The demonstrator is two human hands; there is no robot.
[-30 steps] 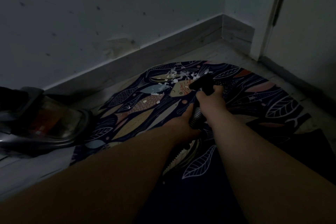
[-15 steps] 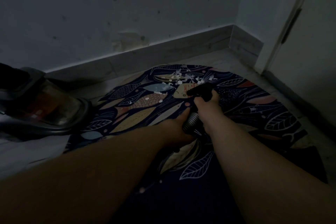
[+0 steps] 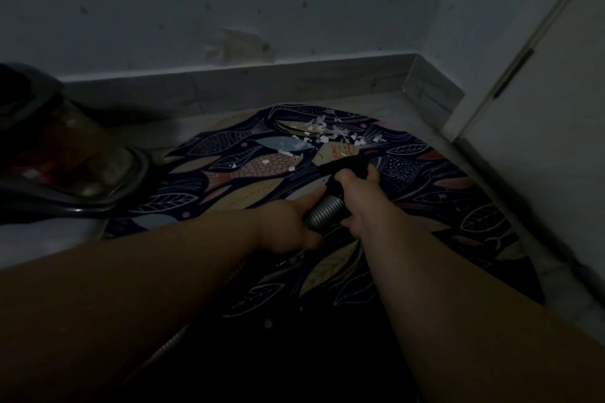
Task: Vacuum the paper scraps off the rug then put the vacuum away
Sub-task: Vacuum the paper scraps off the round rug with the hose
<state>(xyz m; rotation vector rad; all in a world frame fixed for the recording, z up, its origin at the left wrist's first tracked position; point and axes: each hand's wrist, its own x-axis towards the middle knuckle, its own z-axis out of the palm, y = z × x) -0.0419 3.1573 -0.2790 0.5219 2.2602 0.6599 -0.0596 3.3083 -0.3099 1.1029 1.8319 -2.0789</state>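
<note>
A round dark rug [image 3: 425,216] printed with fish and leaves lies on the floor in dim light. White paper scraps [image 3: 330,134] are scattered over its far part. My left hand [image 3: 288,229] grips the ribbed grey vacuum hose [image 3: 324,211]. Just ahead of it, my right hand [image 3: 360,193] grips the black handle end of the hose. The black nozzle [image 3: 340,162] points left over the rug, a little short of the scraps. The canister vacuum [image 3: 65,160] with its clear dust bin sits on the floor at the left, beside the rug.
A stained wall [image 3: 262,10] with a pale baseboard [image 3: 248,82] runs behind the rug and meets a corner at the right. A white door [image 3: 563,91] with a hinge stands at the far right. Pale floor [image 3: 42,242] shows at the left.
The view has swung so the wall looks level. Both hands and the nozzle keep their grip and stay just short of the scraps, which look unchanged.
</note>
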